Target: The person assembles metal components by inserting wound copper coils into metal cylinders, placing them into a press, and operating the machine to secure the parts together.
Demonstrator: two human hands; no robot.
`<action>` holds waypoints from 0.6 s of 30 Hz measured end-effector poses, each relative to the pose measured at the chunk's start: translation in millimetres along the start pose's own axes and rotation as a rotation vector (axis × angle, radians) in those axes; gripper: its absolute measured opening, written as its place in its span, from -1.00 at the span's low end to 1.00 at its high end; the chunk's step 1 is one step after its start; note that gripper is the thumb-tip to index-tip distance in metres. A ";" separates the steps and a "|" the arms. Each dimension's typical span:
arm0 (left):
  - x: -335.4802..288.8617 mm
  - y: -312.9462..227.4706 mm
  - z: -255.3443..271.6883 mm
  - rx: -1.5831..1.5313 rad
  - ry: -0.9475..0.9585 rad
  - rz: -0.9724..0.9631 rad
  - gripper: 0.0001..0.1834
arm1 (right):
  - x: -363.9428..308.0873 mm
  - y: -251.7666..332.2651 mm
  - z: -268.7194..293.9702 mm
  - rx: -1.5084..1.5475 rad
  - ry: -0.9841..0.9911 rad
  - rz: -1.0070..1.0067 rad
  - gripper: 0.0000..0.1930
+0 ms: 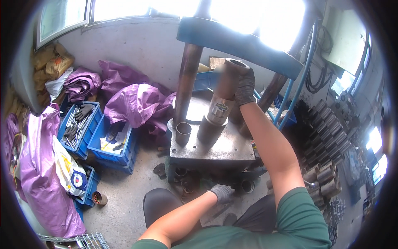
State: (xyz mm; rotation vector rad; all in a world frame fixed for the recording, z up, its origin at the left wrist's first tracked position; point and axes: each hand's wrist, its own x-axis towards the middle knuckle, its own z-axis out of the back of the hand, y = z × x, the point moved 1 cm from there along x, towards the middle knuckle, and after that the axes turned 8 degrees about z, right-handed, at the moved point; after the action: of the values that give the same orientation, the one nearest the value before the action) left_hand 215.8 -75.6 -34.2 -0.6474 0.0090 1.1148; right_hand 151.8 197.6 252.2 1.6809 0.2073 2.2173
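Observation:
My right hand [245, 85], in a dark grey glove, is closed around the side of a brownish metal tube [227, 85] near its open top. That tube sits above a shiny metal sleeve [219, 108], which stands on a dark cylinder [210, 129] on the steel table of a press [186, 151]. A short open tube [183, 133] stands upright at the table's left. Low in front of the table, above my knees, my gloved left hand [224, 194] has its fingers curled; what they hold, if anything, is hidden.
A blue crossbeam [236, 37] on thick steel columns [185, 83] spans the press. Blue crates [114, 155] with rods, gloves and packages stand left, beside purple sacks [41, 174]. Stacked metal tubes [327, 128] fill the right side. A small cylinder [99, 198] lies on the floor.

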 end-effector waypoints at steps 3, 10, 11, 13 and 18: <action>-1.5 6.8 -1.2 0.002 -0.021 0.005 -0.47 | -9.4 39.8 -7.0 0.027 -0.043 0.061 -0.75; 7.0 7.0 -11.9 -0.006 -0.019 -0.013 -0.47 | -24.5 8.1 1.0 0.258 0.118 -0.112 -0.74; 6.9 6.6 -12.4 -0.002 -0.011 -0.011 -0.47 | -34.0 2.3 -0.4 0.506 0.113 -0.238 -0.73; 8.6 4.0 -13.0 -0.013 0.018 -0.008 -0.47 | -52.9 -8.1 5.6 0.630 0.149 -0.293 -0.72; -0.8 4.9 -5.4 -0.006 -0.055 -0.003 -0.49 | -93.6 26.4 45.6 -0.051 0.304 -0.030 -0.59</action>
State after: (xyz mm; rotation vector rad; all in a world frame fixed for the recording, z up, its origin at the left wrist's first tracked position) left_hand 213.1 -77.6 -40.7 -0.6218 -0.0428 1.1294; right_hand 212.3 135.2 189.3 1.2995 0.2467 2.4252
